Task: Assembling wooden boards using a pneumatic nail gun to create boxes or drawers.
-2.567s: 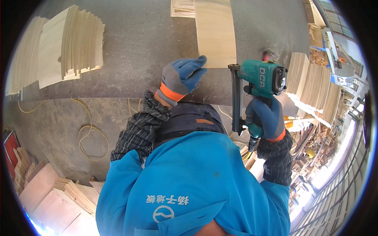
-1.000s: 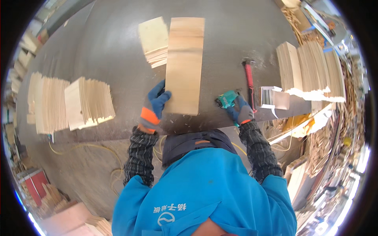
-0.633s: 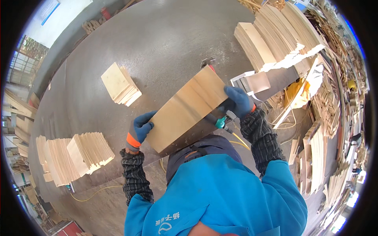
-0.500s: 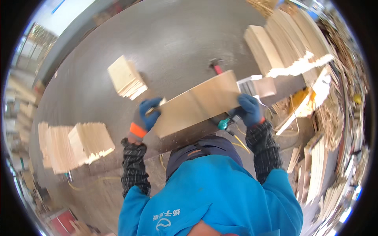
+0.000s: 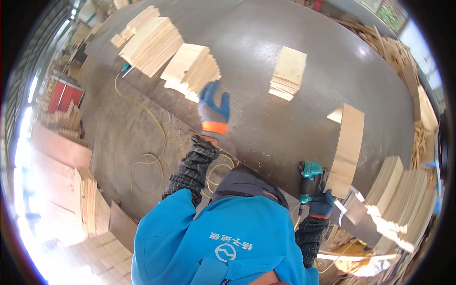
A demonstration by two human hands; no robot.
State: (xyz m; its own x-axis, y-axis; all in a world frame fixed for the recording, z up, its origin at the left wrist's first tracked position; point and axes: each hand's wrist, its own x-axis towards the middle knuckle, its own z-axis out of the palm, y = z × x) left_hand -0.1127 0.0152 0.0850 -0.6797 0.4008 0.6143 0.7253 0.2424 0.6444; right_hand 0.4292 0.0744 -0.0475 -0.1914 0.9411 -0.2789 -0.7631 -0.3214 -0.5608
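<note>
My left hand (image 5: pixel 214 108), in a blue and grey glove with an orange cuff, reaches out with fingers apart. It is close to the near side of a stack of small pale wooden boards (image 5: pixel 186 64). At the right, my gloved right hand (image 5: pixel 322 203) grips the near end of a long wooden board (image 5: pixel 347 145); its fingertips are partly hidden there. A small pale wood piece (image 5: pixel 336 114) juts out beside the board's far end. Just left of the long board, a green nail gun (image 5: pixel 309 170) lies near the table edge, close to my right hand.
A dark table (image 5: pixel 247 118) bears another small board stack (image 5: pixel 289 71) and a taller stack (image 5: pixel 151 45) at far left. Long boards (image 5: pixel 401 187) are piled at right. A yellow hose (image 5: pixel 164 137) loops over the floor. Panels (image 5: pixel 61 147) lean at left.
My view has turned left. My left hand has let go of the long board and moved toward the small board stack. The long board has swung to the right with my right hand.
</note>
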